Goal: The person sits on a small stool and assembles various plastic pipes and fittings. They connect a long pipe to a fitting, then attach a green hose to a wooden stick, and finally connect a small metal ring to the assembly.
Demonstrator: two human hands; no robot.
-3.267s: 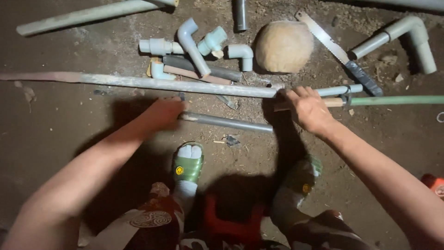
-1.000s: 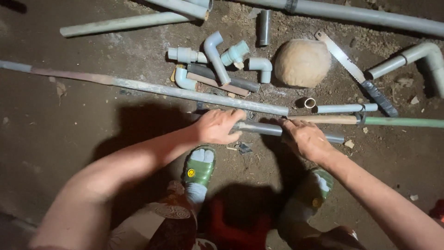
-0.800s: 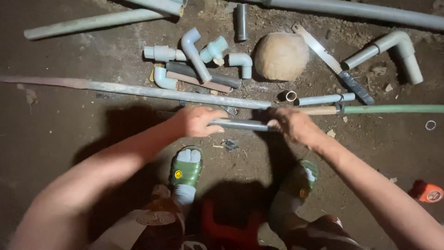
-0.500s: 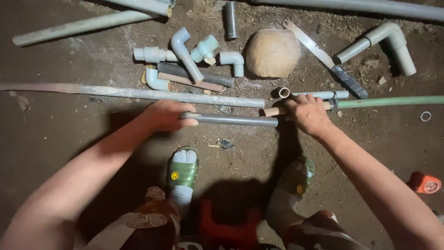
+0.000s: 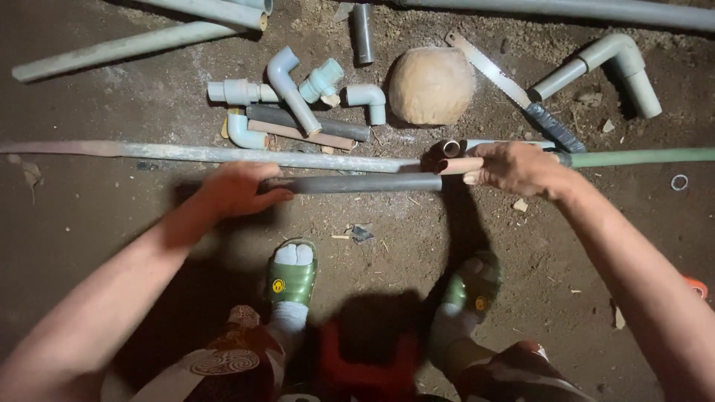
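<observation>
Two hands are working on a dark grey pipe (image 5: 357,183) that is lying across the dirt floor (image 5: 89,223), just in front of the person's green sandals (image 5: 292,272). The left hand (image 5: 237,189) is closing around its left end, probably for keeping it steady. The right hand (image 5: 518,168) is gripping a short tan pipe piece (image 5: 459,165) near the other end; I cannot tell if the two pieces are touching. Behind them, a long pale pipe (image 5: 223,155), several elbow fittings (image 5: 298,93), a round stone (image 5: 432,85) and a saw (image 5: 514,89) are lying. The right fingers are hiding where the green pipe (image 5: 640,157) is ending.
</observation>
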